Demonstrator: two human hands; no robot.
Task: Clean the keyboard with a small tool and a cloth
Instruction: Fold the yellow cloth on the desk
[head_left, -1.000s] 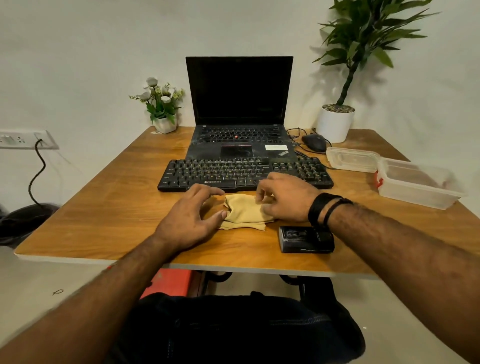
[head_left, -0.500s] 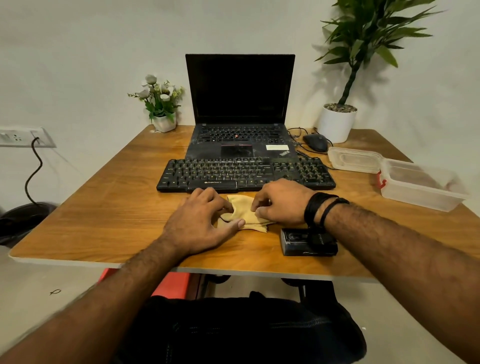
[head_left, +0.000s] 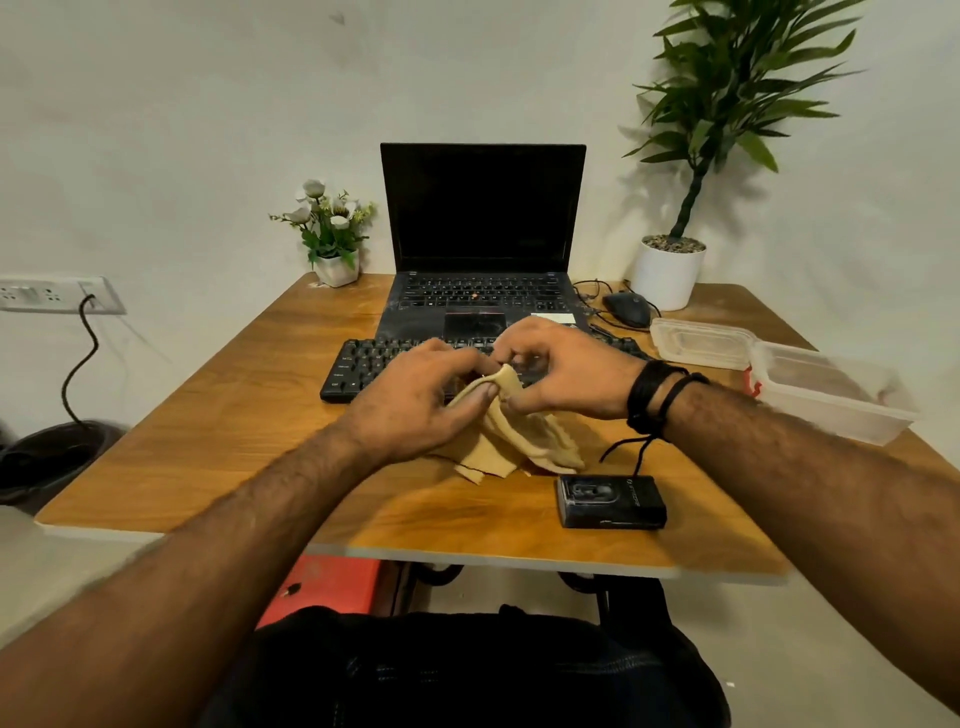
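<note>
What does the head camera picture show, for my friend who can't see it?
Two hands, the left hand and right hand, pinch a tan cloth and lift it over a black keyboard on a wooden table. Behind sits an open laptop with a dark screen.

A wooden table (head_left: 218, 447) with a pale edge stands against a plain off-white wall (head_left: 208, 104), lit evenly. A white switch-and-socket plate (head_left: 57, 295) on the wall at left feeds a black cable (head_left: 83, 358) down to a dark round object (too dim to identify) on the light floor (head_left: 67, 577). A red stool (head_left: 327, 587) shows beneath the tabletop.
</note>
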